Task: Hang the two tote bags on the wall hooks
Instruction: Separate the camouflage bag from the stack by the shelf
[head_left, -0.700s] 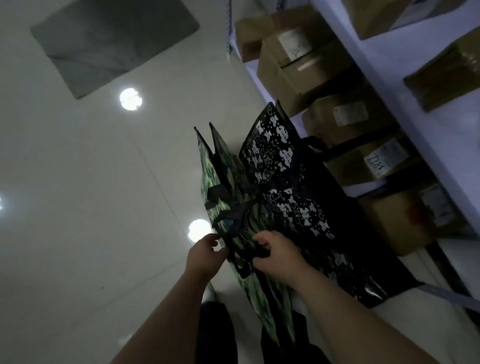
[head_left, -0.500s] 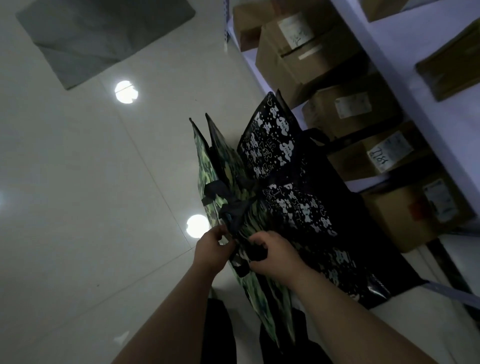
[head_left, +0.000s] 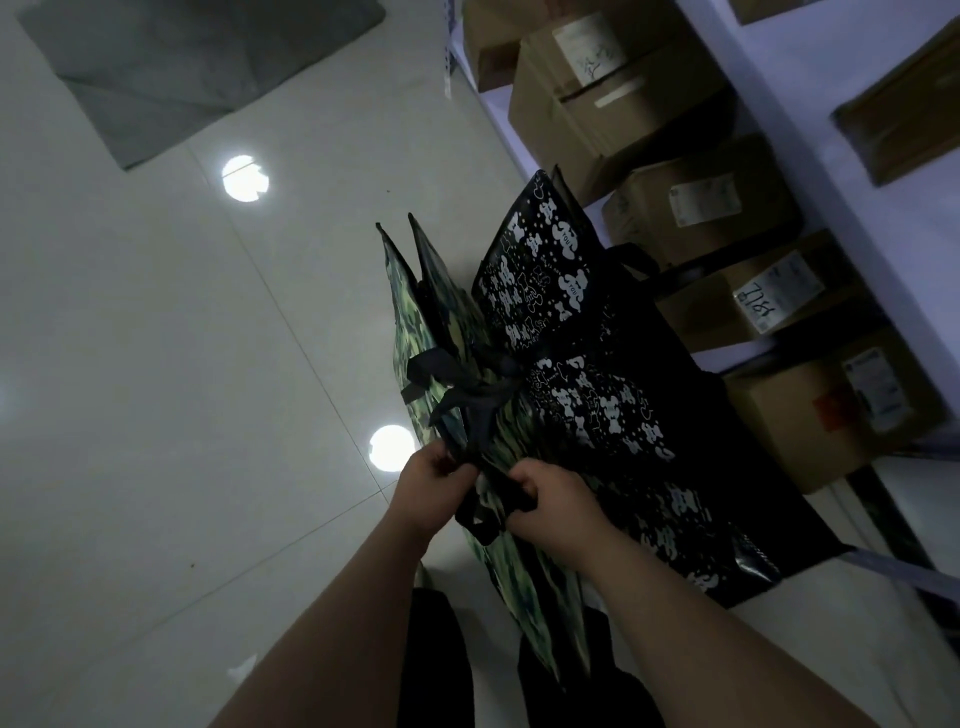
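Pale glossy floor tiles (head_left: 156, 364) filled the left of the dim room and mirrored two round ceiling lights, while shelving ran along the right. Nearest the camera, two bare forearms reached forward over dark trouser legs (head_left: 436, 660). The left hand (head_left: 428, 488) was curled closed, its fingers pinching the dark straps (head_left: 470, 410) where they bunched together. The right hand (head_left: 550, 512) sat just beside it, also clenched, gripping a dark strap loop (head_left: 485, 519) that hung below the knuckles. Both hands were close together at the near top edge of the green camouflage tote bag (head_left: 415, 332), which stood upright on the floor with its mouth pressed nearly flat and its far corners poking up. Leaning against it on the right was the black tote bag (head_left: 597, 395), printed with small white bear-like figures, its glossy base toward the shelving and one of its own handles looping out on the far side. Beyond the bags, brown cardboard boxes (head_left: 696, 218) with white labels were stacked on the low white shelves (head_left: 789, 135), one label carrying handwritten marks too blurred to read. Farthest away, at the upper left, a grey mat (head_left: 171, 67) lay flat on the tiles.
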